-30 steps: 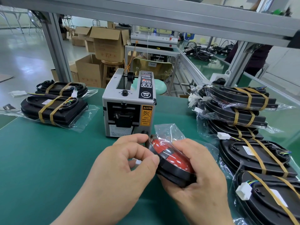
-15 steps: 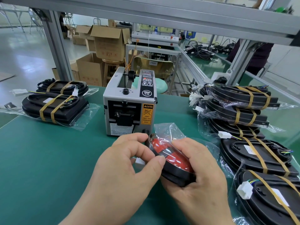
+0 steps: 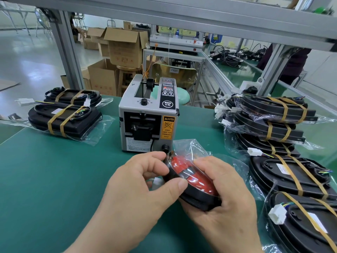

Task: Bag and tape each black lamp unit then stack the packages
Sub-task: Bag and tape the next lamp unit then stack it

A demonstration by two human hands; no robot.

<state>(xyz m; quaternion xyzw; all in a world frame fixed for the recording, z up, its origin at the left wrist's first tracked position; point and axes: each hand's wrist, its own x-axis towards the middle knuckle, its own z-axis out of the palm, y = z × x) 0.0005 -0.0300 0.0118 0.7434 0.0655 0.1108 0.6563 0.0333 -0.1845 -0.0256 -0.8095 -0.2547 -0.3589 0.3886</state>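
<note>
Left thumb creeps further over the rim than a second ago; left hand (image 3: 142, 183) and right hand (image 3: 228, 198) both grip the bagged lamp unit (image 3: 180, 162) at lower centre, just before the tape dispenser (image 3: 147, 115). Open green mat (image 3: 45, 170) lies left; taped packages (image 3: 291, 172) crowd the right edge.

The right hand (image 3: 225, 203) hides much of the lamp unit (image 3: 197, 182).

tape dispenser (image 3: 147, 123): 1, frame centre. bagged lamp unit (image 3: 197, 182): 1, lower centre. hands: 2, left hand (image 3: 142, 183), right hand (image 3: 224, 199). taped packages at left (image 3: 63, 121): 2. taped packages at right (image 3: 273, 128): 5 countable. cardboard boxes (image 3: 124, 46), upper left: several.
</note>
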